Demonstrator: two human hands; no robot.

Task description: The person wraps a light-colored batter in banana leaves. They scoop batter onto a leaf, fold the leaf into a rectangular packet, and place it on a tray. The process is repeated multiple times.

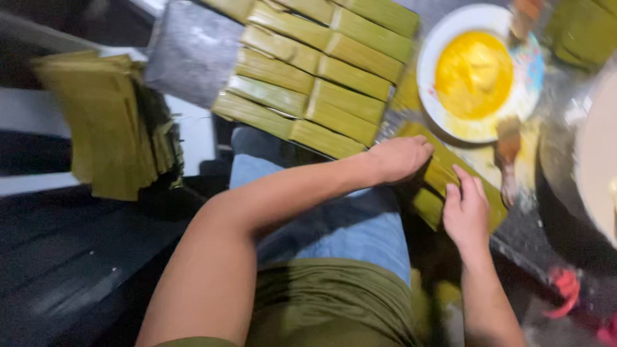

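A flat green leaf strip (443, 168) lies on the work surface in front of me. My left hand (402, 157) rests palm down on its upper end, fingers together. My right hand (464, 211) presses on the leaf's lower part with fingers spread flat. Neither hand grips anything; both lie on the leaf. Just beyond my left hand sit several wrapped green leaf parcels (315, 71) laid in neat rows.
A white bowl (443, 38) of yellow paste stands at the upper right with a spoon-like tool (508, 151) below it. A stack of folded leaves (106, 122) lies at the left. A large pale round container (594, 154) fills the right edge.
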